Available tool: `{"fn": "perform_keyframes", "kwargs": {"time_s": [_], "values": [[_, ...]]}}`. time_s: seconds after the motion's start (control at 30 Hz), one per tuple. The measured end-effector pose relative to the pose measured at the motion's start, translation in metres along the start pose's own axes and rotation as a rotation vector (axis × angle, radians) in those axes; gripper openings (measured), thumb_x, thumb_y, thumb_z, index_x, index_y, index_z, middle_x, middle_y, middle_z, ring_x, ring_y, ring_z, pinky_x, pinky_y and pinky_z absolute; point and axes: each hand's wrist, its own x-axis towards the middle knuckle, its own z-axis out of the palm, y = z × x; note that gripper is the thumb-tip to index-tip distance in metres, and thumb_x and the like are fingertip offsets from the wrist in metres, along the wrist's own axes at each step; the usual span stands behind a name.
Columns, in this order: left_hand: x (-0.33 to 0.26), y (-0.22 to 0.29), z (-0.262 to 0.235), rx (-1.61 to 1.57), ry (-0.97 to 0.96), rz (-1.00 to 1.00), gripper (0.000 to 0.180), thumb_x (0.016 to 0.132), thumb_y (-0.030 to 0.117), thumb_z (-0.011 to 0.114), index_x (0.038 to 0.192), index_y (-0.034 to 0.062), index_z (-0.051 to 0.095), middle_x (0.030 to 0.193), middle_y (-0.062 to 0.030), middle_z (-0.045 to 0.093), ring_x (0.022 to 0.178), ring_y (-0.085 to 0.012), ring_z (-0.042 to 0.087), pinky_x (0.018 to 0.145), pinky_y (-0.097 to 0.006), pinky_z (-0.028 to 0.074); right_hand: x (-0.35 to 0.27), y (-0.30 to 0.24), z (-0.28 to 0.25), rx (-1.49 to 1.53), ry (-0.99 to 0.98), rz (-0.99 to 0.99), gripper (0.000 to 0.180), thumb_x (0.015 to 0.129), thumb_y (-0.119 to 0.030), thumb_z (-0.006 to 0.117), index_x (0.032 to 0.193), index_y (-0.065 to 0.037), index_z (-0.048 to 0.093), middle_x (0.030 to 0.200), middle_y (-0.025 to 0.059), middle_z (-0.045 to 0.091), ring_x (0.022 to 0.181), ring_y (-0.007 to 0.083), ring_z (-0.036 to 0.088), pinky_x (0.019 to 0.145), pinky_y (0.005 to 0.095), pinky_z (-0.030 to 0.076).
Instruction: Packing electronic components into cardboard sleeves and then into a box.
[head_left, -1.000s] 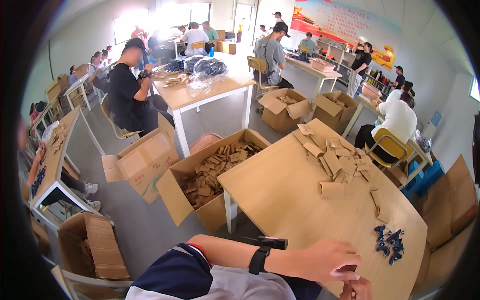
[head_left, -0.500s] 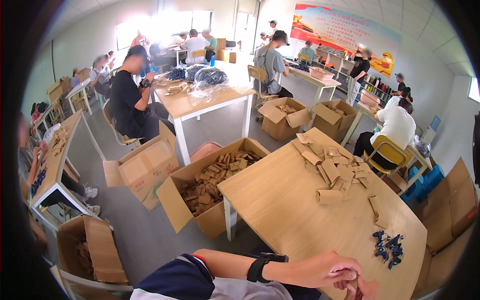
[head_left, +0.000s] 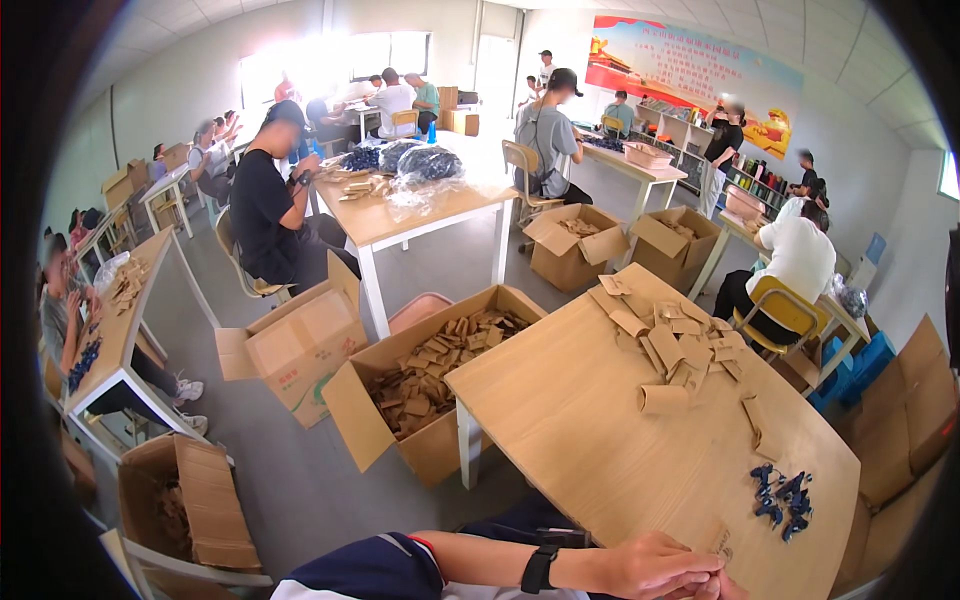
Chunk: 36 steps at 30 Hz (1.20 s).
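My left hand (head_left: 655,566), with a black band on its wrist, is closed in a pinch at the near edge of the wooden table (head_left: 560,400). Against it, fingers touching, is my right hand (head_left: 734,590), mostly cut off by the lower edge. Between them a small brown cardboard piece (head_left: 722,541) sticks up past the fingertips. Right of the hands lies a small heap of dark blue pieces (head_left: 783,498), too small to name. Farther back on the tabletop spreads a pile of folded brown cardboard pieces (head_left: 668,340), with a longer one (head_left: 757,425) nearer the heap.
An open carton (head_left: 440,455) full of cardboard pieces stands against the table's left side. More cartons (head_left: 300,350) sit on the floor. Several people work at other tables (head_left: 400,215); a seated person in white (head_left: 800,245) is beyond the far right corner. Large cardboard sheets (head_left: 900,430) lean at right.
Both hands have shifted slightly lower in the picture, still together. The cardboard piece now shows above the fingers. The whole view has tilted a little; the table piles look unchanged.
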Motion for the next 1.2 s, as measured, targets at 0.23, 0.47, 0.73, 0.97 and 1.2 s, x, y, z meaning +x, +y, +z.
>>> {"fn": "perform_keyframes", "kwargs": {"time_s": [0.23,0.47,0.73,0.97,1.2], "values": [[-0.001,0.007,-0.007,0.242,0.101,-0.048,0.027,0.077,0.003,0.071,0.104,0.0030,0.071,0.075,-0.0075,0.069,0.057,-0.0192,0.065,0.048,-0.028,0.051,0.012,-0.023,0.029,0.325,0.110,0.057,0.011,0.092,-0.011,0.063,0.092,-0.001,0.060,0.083,0.0065,0.061,0.075,0.0138,0.056,0.068,0.0285,0.047],[0.023,-0.011,-0.022,0.166,0.022,-0.214,0.025,0.074,-0.005,0.069,0.099,0.0008,0.069,0.069,-0.0078,0.067,0.054,-0.0186,0.065,0.047,-0.026,0.050,0.039,-0.025,0.042,0.478,0.003,0.212,0.009,0.091,0.006,0.057,0.100,0.006,0.057,0.077,0.0132,0.065,0.058,0.0081,0.057,0.049,0.0198,0.045],[0.002,0.017,-0.020,-0.750,-0.051,-1.149,0.017,0.097,0.005,0.055,0.103,-0.0081,0.062,0.088,-0.0148,0.068,0.071,-0.0223,0.071,0.063,-0.029,0.059,0.052,0.002,0.017,-0.241,-0.460,-0.309,0.038,0.065,-0.003,0.073,0.103,-0.002,0.065,0.086,0.0117,0.065,0.071,0.0288,0.064,0.061,0.0327,0.052],[0.016,0.022,-0.042,-0.632,-0.364,-1.281,0.020,0.096,0.003,0.052,0.107,-0.0060,0.066,0.079,-0.0114,0.069,0.063,-0.0159,0.069,0.055,-0.023,0.054,0.035,0.014,0.011,0.152,-0.569,0.057,0.022,0.066,-0.011,0.078,0.083,-0.002,0.068,0.076,0.0103,0.066,0.065,0.0246,0.064,0.060,0.0308,0.051],[0.038,-0.019,-0.050,-0.697,-0.905,-0.971,0.019,0.092,0.007,0.061,0.109,0.0063,0.069,0.072,-0.0037,0.068,0.056,-0.0083,0.064,0.050,-0.024,0.046,0.046,0.018,0.010,0.453,-1.237,0.367,0.054,0.056,-0.023,0.094,0.098,-0.002,0.067,0.079,0.0034,0.067,0.072,0.0148,0.063,0.067,0.0272,0.050]]}}
